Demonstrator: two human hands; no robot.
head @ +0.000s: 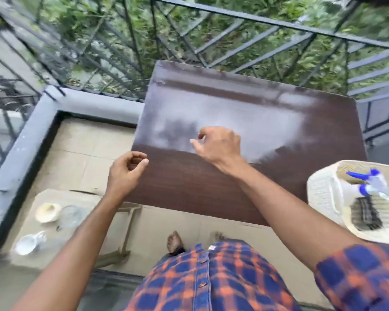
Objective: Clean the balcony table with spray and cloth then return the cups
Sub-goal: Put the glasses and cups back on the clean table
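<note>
Table (189, 187), dark brown, sits beneath the left hand (127, 170) and right hand (218, 144), both loosely curled, gripping nothing.

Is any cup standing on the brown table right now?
No: the brown table carries no cups; the cream cup, glass and white cup sit on a low surface to its left.

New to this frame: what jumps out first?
The dark brown table fills the centre, pale glare across its far half, with the left hand at its edge and the right hand over it, both empty. The blue-triggered spray bottle lies in a white basket at right; cups sit low at left.
</note>
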